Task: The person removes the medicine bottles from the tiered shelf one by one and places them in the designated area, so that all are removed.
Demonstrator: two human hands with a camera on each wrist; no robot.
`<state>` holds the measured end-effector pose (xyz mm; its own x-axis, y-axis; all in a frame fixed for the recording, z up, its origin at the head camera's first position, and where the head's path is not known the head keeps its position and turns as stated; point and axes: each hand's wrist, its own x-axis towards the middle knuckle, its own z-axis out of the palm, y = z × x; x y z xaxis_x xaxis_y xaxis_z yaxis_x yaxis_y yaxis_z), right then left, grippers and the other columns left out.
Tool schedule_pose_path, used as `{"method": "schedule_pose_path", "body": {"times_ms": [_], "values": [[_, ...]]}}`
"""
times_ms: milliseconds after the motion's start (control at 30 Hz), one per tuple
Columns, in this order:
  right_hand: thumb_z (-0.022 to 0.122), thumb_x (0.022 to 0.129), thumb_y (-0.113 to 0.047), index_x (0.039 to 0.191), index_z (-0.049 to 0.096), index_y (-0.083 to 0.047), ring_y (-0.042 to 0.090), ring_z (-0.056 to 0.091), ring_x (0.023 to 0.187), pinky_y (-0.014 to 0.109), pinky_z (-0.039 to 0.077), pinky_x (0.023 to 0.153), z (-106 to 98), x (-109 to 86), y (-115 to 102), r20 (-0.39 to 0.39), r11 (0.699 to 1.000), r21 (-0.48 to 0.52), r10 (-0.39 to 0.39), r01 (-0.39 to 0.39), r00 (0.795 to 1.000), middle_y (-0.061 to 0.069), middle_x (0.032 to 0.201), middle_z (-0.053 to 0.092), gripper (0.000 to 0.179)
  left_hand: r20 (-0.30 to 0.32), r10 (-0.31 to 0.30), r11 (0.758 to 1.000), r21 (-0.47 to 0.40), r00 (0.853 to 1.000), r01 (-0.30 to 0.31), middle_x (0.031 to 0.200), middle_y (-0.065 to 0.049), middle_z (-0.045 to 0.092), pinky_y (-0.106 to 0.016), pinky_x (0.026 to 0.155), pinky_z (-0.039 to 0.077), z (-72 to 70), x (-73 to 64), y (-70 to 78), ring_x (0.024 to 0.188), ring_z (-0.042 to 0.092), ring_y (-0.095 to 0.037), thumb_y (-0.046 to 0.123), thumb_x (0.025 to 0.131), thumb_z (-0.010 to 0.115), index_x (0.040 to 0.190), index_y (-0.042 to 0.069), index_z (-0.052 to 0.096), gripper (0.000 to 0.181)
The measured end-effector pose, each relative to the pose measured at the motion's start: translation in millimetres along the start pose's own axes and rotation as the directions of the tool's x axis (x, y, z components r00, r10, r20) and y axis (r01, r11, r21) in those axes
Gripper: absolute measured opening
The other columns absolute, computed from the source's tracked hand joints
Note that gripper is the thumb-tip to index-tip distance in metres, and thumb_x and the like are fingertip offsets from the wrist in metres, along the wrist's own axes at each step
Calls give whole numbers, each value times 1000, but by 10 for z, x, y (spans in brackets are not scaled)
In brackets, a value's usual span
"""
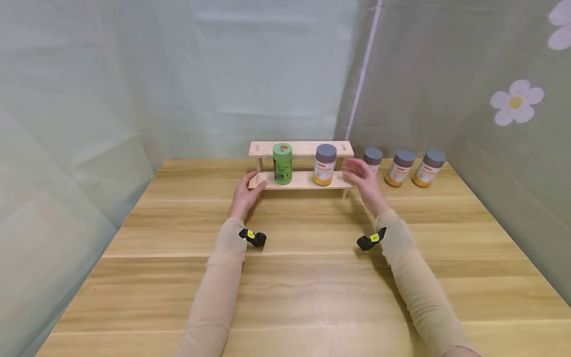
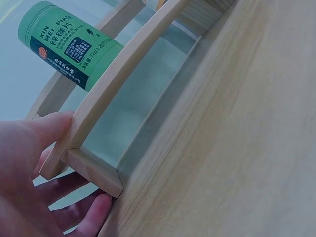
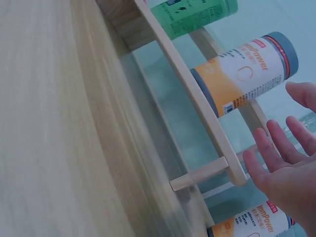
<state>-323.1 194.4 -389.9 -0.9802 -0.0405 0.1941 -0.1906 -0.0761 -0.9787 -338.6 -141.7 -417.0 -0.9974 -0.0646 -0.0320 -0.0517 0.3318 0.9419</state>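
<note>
A two-tier wooden shelf stands at the back of the table. On its lower board a green bottle and an orange-and-white bottle with a grey lid stand upright, apart from each other. My left hand grips the shelf's left end, its thumb on the lower board and its fingers around the side by the leg. Beside the right end, my right hand has its fingers spread and holds nothing. In the right wrist view its fingers are near the board's end; contact there I cannot tell.
To the right of the shelf stand three more grey-lidded bottles: one partly behind my right hand, another and a last one near the table's right edge. A pale cloth hangs behind the wooden table.
</note>
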Motion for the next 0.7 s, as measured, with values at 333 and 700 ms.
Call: {"method": "schedule_pose_path", "body": {"times_ms": [333, 700], "values": [[58, 94, -3, 142, 40, -3, 31, 43, 134, 18, 45, 99, 103, 27, -2, 17, 1000, -24, -5, 6, 1000, 21, 146, 42, 51, -3, 1, 1000, 5, 1000, -1, 161, -5, 27, -46, 123, 20, -1, 13, -30, 149, 23, -27, 38, 94, 62, 148, 22, 39, 61], [62, 92, -4, 145, 37, -7, 33, 43, 133, 45, 35, 114, 268, 66, -134, 73, 985, -168, -11, 23, 997, 20, 148, 42, 59, 3, -5, 1000, 7, 1000, 5, 160, -5, 28, -47, 122, 21, 18, 13, -20, 148, 25, -28, 38, 94, 62, 147, 23, 40, 60]]}}
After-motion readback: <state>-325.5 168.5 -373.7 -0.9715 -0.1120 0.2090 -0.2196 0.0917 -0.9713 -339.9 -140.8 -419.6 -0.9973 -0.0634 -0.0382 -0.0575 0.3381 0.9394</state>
